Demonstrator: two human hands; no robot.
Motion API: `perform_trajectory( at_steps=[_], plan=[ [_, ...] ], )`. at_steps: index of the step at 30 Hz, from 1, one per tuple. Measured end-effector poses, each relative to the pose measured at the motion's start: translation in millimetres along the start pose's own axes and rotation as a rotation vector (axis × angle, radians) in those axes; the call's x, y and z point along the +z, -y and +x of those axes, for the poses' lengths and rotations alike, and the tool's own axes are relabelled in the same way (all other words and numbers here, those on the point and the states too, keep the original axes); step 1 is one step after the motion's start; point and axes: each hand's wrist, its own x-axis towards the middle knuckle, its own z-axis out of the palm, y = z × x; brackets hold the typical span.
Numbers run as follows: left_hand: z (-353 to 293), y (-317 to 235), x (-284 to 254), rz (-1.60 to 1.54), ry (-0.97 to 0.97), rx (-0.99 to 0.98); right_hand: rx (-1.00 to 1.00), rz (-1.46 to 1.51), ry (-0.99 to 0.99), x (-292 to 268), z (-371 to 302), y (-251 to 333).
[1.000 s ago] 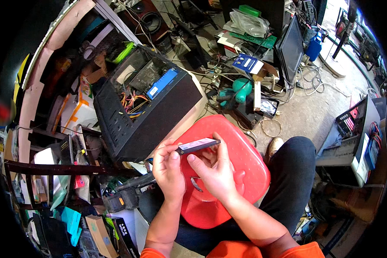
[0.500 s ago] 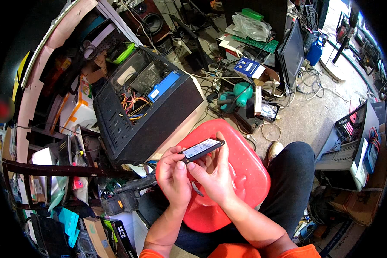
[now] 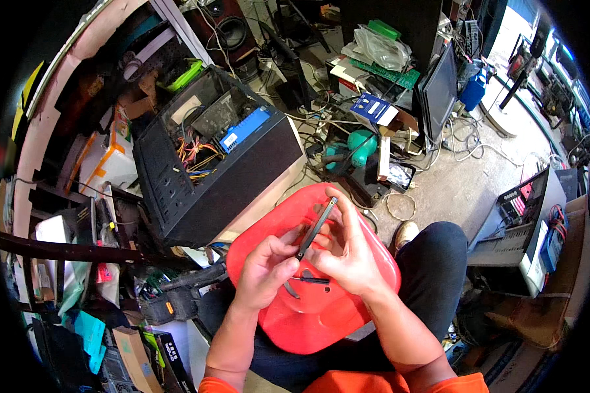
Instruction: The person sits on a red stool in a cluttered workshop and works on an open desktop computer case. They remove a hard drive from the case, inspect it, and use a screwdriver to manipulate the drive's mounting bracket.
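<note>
Both hands hold a thin black 2.5-inch drive (image 3: 317,228) above a red plastic stool (image 3: 314,331) between my legs. The drive is tilted, its narrow edge facing up with small screw holes showing. My left hand (image 3: 263,270) pinches its near end between thumb and fingers. Around the far end and side, my right hand (image 3: 353,259) is closed, with the index finger stretched along to the top corner. On the stool below the hands lies a small dark item (image 3: 311,280), partly hidden; its kind cannot be made out.
An open black computer case (image 3: 242,180) with loose coloured wires stands ahead to the left. Beyond the stool are a teal tool (image 3: 362,147), a blue-and-white box (image 3: 373,108) and a monitor (image 3: 439,95). Another open case (image 3: 514,239) sits right. A dark rail (image 3: 72,249) crosses the left clutter.
The drive has been turned from label side up to edge up, hiding its white label. Both hands still hold it, and the fingers have shifted round it. The view has moved slightly.
</note>
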Motion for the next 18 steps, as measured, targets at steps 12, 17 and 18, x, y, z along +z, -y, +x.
perform_trajectory(
  at_steps=[12,17,18],
  plan=[
    [4.4,-8.8,3.4,-0.219,0.101,-0.15,0.057,-0.344,0.171,-8.4,0.0,22.9],
    [3.9,-11.5,6.2,-0.137,0.065,-0.149,0.024,-0.321,0.164,-9.1,-0.6,15.0],
    [3.9,-11.9,6.0,-0.122,0.064,-0.154,0.023,-0.319,0.155,-9.2,-0.9,14.1]
  ],
)
